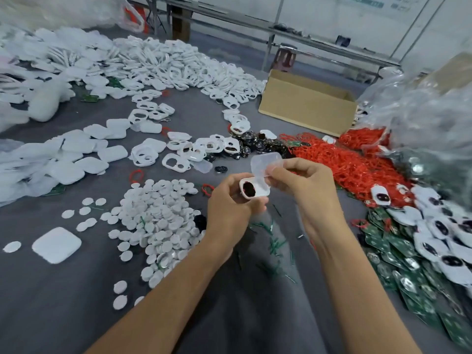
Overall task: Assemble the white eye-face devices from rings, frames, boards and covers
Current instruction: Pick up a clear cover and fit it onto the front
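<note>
At the centre of the frame, the left hand (229, 208) gripped a white frame (254, 191), fingers curled round its lower edge and its face with one dark eye opening turned upward. Just above and touching it, the right hand (304, 185) pinched a clear cover (265, 162) between thumb and fingertips, tilted up from the frame like an open lid. The step in hand seemed to be seating that cover. It would go best if the rounded corners were matched first, the touching edge kept as a hinge, and the cover then pressed down evenly round the rim while the left hand backed the frame from beneath. Fingers should probably stay off the dark eye so it takes no smudges. Whether a board already sat inside could not be told. Supplies lay close on the grey table (76, 302): red rings (344, 162) to the right, green boards (408, 264) at lower right, white discs (158, 221) to the left and a cardboard box (306, 103) above.
</note>
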